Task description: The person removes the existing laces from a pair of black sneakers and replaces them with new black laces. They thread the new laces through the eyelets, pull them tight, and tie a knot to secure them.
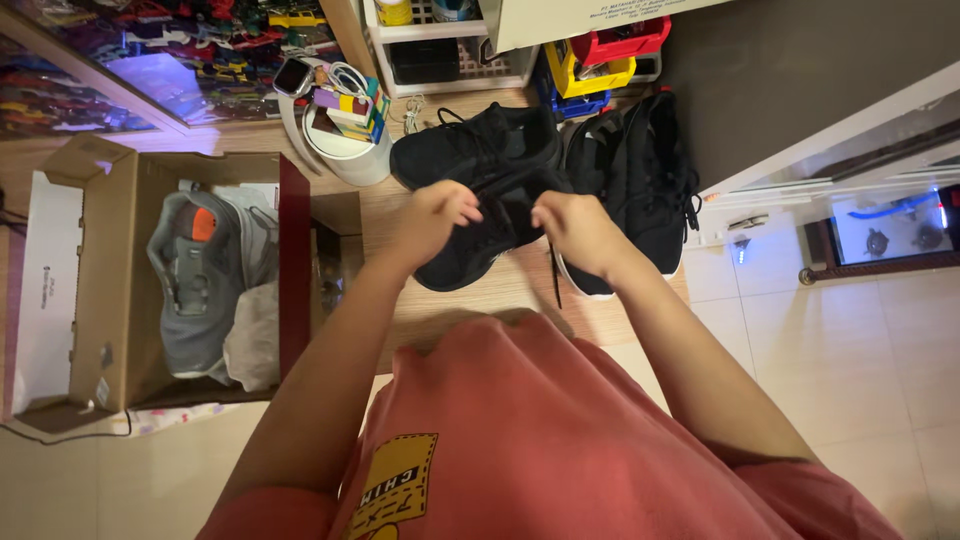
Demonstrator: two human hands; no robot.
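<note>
Beside the open cardboard box, both hands grip a black shoe.

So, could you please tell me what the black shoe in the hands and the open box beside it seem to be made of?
Black shoe: apparently matte knit or mesh fabric, soft-looking and without shine; its laces are held by the left hand and right hand. Open box: plain brown cardboard, dull, with folded flaps and raw edges.

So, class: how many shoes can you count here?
3: a black sneaker under both hands, another black sneaker to its right, a grey sneaker in the cardboard box; its mate may be hidden.
</note>
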